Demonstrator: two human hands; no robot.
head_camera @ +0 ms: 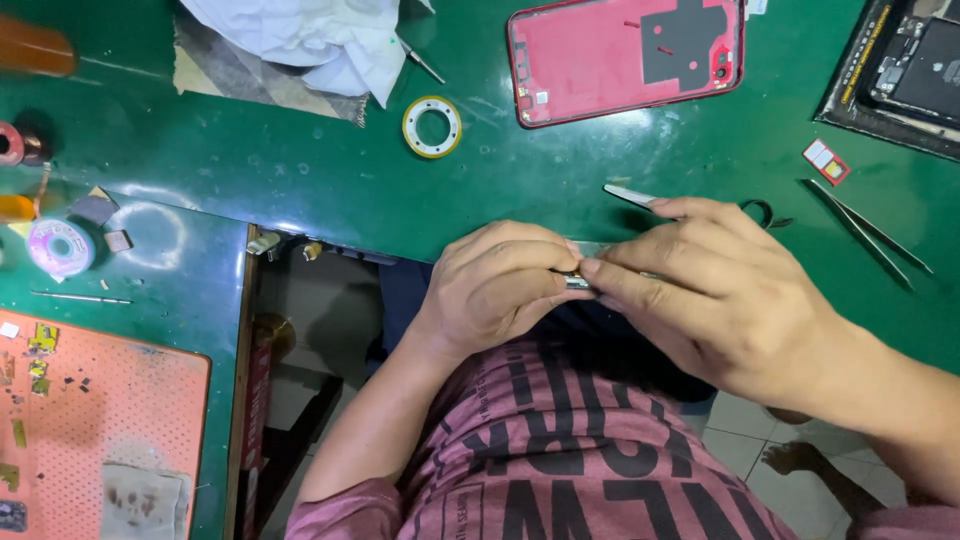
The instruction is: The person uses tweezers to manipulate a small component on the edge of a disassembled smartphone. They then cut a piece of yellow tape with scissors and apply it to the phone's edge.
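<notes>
Small red-white label [827, 161], perhaps, far right

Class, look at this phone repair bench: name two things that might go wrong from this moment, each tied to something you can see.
1. The left hand and right hand pinch a tiny metal part right at the table edge, above the lap; if the grip slips, it may drop to the floor and be lost.
2. The tweezers lie loose close to the right forearm; a sweep could knock them off.

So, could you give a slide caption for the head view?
Both hands, left hand and right hand, pinch a small metal part above a green workbench.
</notes>
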